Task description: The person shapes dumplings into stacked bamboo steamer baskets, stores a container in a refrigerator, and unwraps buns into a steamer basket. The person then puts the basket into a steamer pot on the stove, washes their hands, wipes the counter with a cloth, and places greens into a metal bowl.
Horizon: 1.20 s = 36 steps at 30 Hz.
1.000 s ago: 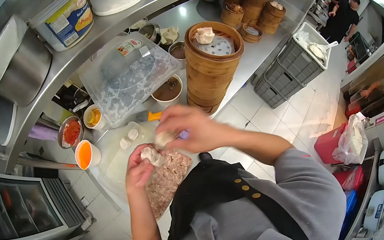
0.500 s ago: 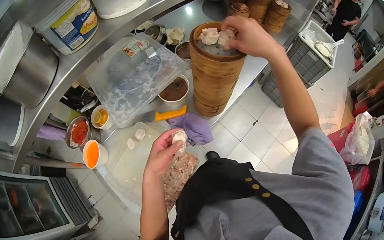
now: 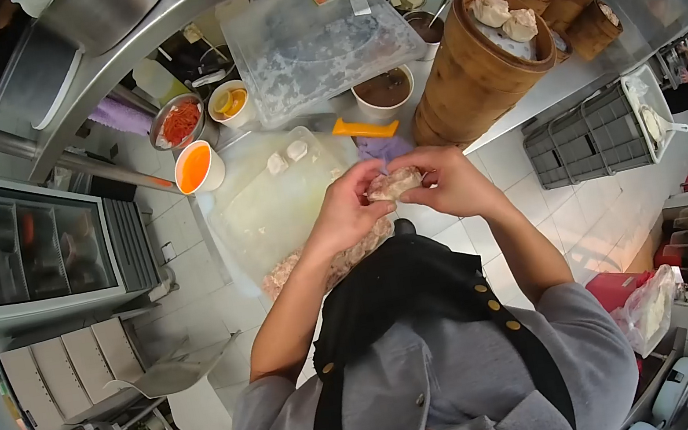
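Note:
In front of my apron, my left hand and my right hand both close their fingers round a pale dumpling with pinkish filling. Below my left wrist lies a mass of minced meat filling, partly hidden by my forearm. Two small whitish dumplings rest on the translucent sheet or tray beyond. A tall stack of bamboo steamers stands ahead of my right hand. Two open-topped dumplings sit in its top basket.
A knife with an orange handle lies by a purple cloth. Beyond are a tub of brown sauce, a clear plastic lid, an orange-filled cup and more steamers. A grey crate stands right.
My right hand has let go of a dumpling in the top steamer and come down to my left hand. Both now hold the dumpling. The camera view has shifted.

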Available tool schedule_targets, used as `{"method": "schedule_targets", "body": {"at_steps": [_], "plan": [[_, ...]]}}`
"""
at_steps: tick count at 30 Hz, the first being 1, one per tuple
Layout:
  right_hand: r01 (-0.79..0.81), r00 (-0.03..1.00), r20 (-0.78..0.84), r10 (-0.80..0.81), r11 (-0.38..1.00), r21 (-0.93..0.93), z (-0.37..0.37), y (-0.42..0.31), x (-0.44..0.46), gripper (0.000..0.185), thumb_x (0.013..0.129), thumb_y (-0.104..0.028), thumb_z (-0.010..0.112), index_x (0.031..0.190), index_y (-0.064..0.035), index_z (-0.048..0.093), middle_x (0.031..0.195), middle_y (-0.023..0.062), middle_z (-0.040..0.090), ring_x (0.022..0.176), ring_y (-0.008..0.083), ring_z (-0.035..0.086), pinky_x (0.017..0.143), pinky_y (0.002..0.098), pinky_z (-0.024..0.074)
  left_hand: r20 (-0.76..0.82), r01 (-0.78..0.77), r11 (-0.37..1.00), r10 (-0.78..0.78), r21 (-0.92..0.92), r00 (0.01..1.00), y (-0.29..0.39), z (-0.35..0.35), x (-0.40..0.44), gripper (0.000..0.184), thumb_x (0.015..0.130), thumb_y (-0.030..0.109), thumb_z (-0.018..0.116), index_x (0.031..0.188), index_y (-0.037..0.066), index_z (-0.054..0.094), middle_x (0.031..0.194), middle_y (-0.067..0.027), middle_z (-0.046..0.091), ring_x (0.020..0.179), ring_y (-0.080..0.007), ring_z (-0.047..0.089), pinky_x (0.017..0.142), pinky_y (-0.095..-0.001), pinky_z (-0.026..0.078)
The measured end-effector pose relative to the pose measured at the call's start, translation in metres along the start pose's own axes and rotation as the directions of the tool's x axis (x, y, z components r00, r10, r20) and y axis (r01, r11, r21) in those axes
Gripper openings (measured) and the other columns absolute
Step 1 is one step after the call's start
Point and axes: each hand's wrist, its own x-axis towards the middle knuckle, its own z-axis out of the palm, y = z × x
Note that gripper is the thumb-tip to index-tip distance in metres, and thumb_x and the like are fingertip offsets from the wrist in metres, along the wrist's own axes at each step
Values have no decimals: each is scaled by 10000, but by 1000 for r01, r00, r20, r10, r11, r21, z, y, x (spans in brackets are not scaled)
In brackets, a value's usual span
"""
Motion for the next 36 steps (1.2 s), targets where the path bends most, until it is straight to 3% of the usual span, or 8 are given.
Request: {"method": "schedule_targets", "body": {"at_steps": [5,8,10,15,22,27,31,36], "plan": [[-272,962,168,213,780,564,-4,20,-5,389,750,22,683,1127,-31,603,938,86,634,774,131,599,640,264,497,193,171,956,-126,-240,973,4,-7,-6,385,782,-96,610,1147,-19,514,1000,-76,598,887,-148,600,801,-276,498],[-385,919,345,190,244,890,11,51,-11,391,757,25,675,1133,-28,584,956,79,622,800,118,592,689,248,499,248,246,897,-160,-367,955,-4,-10,-7,347,785,-60,634,1112,-28,525,984,-87,612,851,-148,610,782,-276,503],[-326,942,250,226,426,844,21,47,-17,403,750,20,688,1136,-27,581,962,75,619,800,117,591,691,248,499,251,270,895,-187,-355,950,-12,-10,-6,347,783,-40,650,1106,-28,524,991,-94,616,842,-149,614,772,-275,506],[-119,973,-124,195,883,455,41,46,-20,366,726,15,734,1071,-9,615,897,45,630,757,99,584,663,233,488,-59,44,801,-11,598,998,22,19,-14,355,736,2,709,1056,-1,555,872,-70,632,758,-108,596,679,-251,500],[-94,929,-169,328,655,750,42,47,-26,309,751,24,710,1046,21,617,882,46,634,773,107,599,676,245,502,-154,54,910,12,412,988,8,15,-4,367,691,17,736,1021,0,576,832,-84,617,713,-138,588,645,-266,488],[-53,888,-455,69,997,48,33,12,-31,321,746,40,699,1054,21,609,928,66,641,794,126,616,718,260,517,-45,-244,579,438,778,898,9,26,3,381,691,-5,704,1050,34,582,861,-101,596,768,-166,604,640,-280,483],[-31,852,-487,193,947,321,32,40,-32,321,747,40,693,1054,3,607,949,68,652,792,120,617,686,252,509,-101,-174,672,350,720,931,16,26,5,358,711,0,697,1050,18,583,872,-87,609,788,-154,610,670,-274,489],[-78,903,-161,399,520,851,21,57,-31,283,766,53,657,1032,-32,611,956,45,654,827,104,602,670,226,476,-13,12,997,-13,-78,1000,21,3,9,291,769,-28,667,1048,-21,584,971,-76,626,861,-130,604,738,-261,499]]}}
